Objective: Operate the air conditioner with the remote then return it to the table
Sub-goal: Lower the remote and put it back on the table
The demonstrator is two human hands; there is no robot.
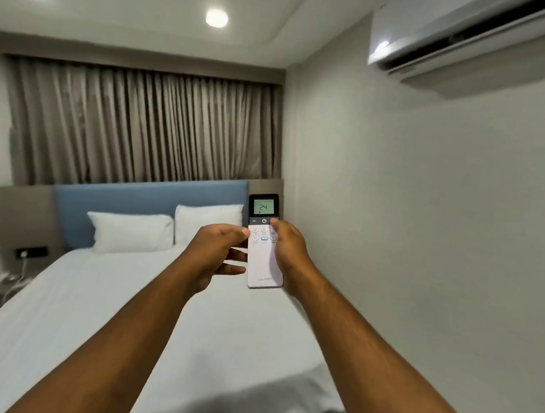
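Note:
A slim white remote [264,263] with a dark top and a lit screen reading 24 is held upright in front of me, above the bed. My right hand [289,252] grips its right side, thumb resting on the top right button by the power key. My left hand [219,252] holds its left edge, thumb on the buttons and fingers curled behind. The white air conditioner [460,36] hangs high on the right wall, its flap open. No table is in view.
A bed [105,317] with white sheets and two pillows [132,234] fills the space below my arms, against a blue headboard [144,201]. Grey curtains [142,125] hang behind it. A wall socket with a plugged cable [30,252] sits at the left.

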